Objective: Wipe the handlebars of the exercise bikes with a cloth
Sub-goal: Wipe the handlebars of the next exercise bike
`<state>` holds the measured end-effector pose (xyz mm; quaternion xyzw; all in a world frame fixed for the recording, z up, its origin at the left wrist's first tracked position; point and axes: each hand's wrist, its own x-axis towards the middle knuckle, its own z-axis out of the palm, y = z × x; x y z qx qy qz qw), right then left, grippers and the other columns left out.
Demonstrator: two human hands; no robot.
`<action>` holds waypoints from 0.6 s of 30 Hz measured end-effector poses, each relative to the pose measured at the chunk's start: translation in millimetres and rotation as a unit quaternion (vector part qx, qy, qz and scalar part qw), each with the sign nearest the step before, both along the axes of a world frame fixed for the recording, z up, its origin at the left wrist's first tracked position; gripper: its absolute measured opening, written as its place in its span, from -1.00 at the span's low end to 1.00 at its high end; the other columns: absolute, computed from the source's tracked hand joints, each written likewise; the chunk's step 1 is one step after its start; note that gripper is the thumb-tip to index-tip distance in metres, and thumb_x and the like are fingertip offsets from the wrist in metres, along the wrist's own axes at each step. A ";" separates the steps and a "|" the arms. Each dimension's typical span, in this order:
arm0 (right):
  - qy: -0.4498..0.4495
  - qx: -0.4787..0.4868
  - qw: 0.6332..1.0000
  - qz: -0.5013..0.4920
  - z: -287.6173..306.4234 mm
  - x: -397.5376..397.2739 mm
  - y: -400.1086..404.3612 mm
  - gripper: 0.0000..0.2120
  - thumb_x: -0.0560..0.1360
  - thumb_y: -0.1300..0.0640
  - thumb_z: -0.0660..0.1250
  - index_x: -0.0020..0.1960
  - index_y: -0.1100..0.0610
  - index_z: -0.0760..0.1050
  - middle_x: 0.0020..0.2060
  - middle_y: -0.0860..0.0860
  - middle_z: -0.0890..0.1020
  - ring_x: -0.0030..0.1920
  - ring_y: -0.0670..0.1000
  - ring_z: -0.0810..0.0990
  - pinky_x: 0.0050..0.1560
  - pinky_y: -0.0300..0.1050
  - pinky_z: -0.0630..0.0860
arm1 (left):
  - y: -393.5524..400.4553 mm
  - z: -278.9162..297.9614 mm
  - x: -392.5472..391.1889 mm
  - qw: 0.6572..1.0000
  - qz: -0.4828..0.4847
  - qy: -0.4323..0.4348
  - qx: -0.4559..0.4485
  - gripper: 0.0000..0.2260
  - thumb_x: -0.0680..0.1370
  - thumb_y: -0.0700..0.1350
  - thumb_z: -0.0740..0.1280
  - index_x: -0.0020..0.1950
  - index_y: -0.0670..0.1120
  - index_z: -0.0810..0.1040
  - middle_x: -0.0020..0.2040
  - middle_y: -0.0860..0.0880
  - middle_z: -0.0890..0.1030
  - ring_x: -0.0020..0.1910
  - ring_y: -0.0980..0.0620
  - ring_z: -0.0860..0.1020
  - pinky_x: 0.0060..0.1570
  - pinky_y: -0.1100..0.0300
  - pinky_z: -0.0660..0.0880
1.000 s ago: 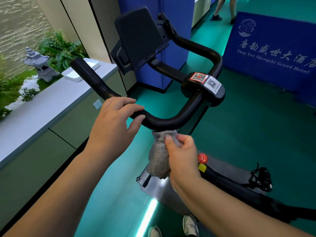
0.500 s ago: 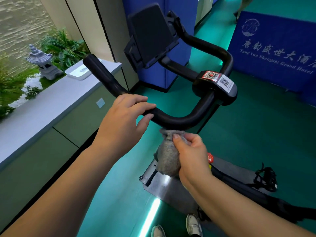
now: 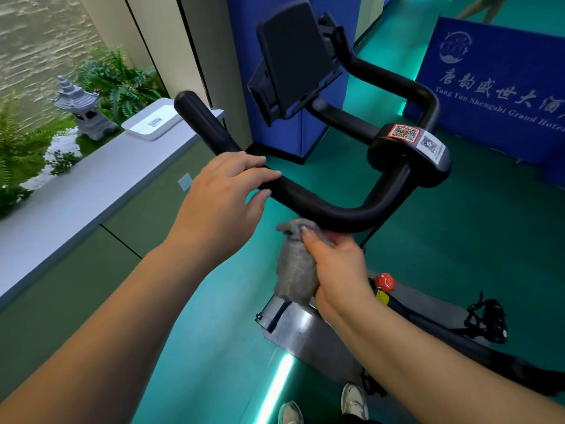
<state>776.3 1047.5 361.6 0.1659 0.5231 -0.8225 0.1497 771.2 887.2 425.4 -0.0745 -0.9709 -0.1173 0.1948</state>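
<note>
**Cloth pressed under the handlebar bend**

The left hand (image 3: 220, 203) wraps over the black handlebar (image 3: 345, 209) on its left arm, fingers curled across the top of the tube and thumb tucked below, so its grip is closed around the bar. The right hand (image 3: 339, 264) holds a bunched grey cloth (image 3: 293, 264); its grip is narrow, thumb and fingers pinching the wad near its top. The upper end of the cloth touches the underside of the handlebar at the low curved bend, just right of the left hand, while the rest of the cloth hangs down beside the right palm.

The handlebar rises on the left to a rounded end and loops round on the right behind a black centre housing that carries two QR code stickers (image 3: 415, 137). A dark tablet holder (image 3: 293, 59) stands tilted above the bar. Below the right wrist sits a red knob (image 3: 385, 281) on the bike frame. To the left runs a grey tabletop (image 3: 91, 185) with a white tray (image 3: 153, 123) on it, and beyond it a stone lantern (image 3: 81, 108) among ferns. A blue banner (image 3: 495, 87) stands on the green floor at right.
</note>
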 end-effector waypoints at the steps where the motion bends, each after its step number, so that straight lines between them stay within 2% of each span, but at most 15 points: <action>1: -0.009 -0.011 1.000 0.006 2.0 -2.8 -10.2 -0.82 0.47 0.22 0.40 0.06 0.22 0.57 -0.07 0.11 0.70 -0.04 0.12 0.69 -0.01 0.05 0.62 | -1.8 0.8 -0.4 1.000 -0.001 -0.001 -0.001 -0.73 0.55 -0.08 0.31 0.25 0.01 0.57 0.24 0.04 0.54 0.28 -0.01 0.41 0.32 0.11 0.27; 6: -0.048 -0.022 0.998 0.020 12.5 -8.6 -24.7 -0.93 0.45 0.20 0.42 -0.06 0.14 0.61 -0.08 0.08 0.70 -0.04 0.09 0.68 0.04 0.05 0.60 | -5.5 0.4 -3.4 1.000 -0.012 0.009 0.000 -0.74 0.55 -0.08 0.32 0.23 0.02 0.59 0.22 0.03 0.56 0.26 -0.02 0.43 0.31 0.08 0.31; 10: -0.040 0.018 0.999 0.017 5.4 -7.3 2.2 -0.89 0.44 0.22 0.43 -0.04 0.18 0.60 -0.10 0.08 0.70 -0.03 0.09 0.68 0.11 0.10 0.57 | -7.0 -0.5 -10.1 1.000 0.004 0.021 0.009 -0.76 0.54 -0.15 0.34 0.18 0.02 0.62 0.19 0.03 0.58 0.24 -0.04 0.46 0.29 0.03 0.35; 12: -0.043 0.023 0.998 0.030 3.0 -12.5 -1.0 -0.80 0.42 0.17 0.45 0.03 0.20 0.59 -0.04 0.08 0.69 0.00 0.10 0.67 0.15 0.14 0.55 | -6.2 -0.9 -12.5 0.999 0.018 0.027 0.007 -0.76 0.53 -0.17 0.34 0.17 0.02 0.62 0.19 0.01 0.59 0.26 -0.07 0.45 0.31 -0.02 0.35; 15: -0.077 -0.010 0.995 0.058 3.6 -22.2 -24.9 -0.67 0.42 0.09 0.47 0.14 0.19 0.56 0.05 0.08 0.67 0.04 0.09 0.65 0.15 0.14 0.55 | -6.2 -0.7 -13.7 0.999 0.035 0.021 -0.003 -0.75 0.55 -0.17 0.30 0.18 0.05 0.61 0.21 0.02 0.58 0.31 -0.07 0.43 0.30 -0.14 0.34; 18: -0.088 -0.042 0.994 0.057 0.4 -25.4 -38.5 -0.71 0.42 0.12 0.46 0.11 0.21 0.59 0.03 0.11 0.68 0.01 0.12 0.67 0.11 0.17 0.57 | -9.3 -0.9 -11.7 0.999 0.036 0.009 -0.005 -0.72 0.58 -0.16 0.24 0.21 0.08 0.59 0.25 0.05 0.56 0.35 -0.06 0.40 0.28 -0.22 0.32</action>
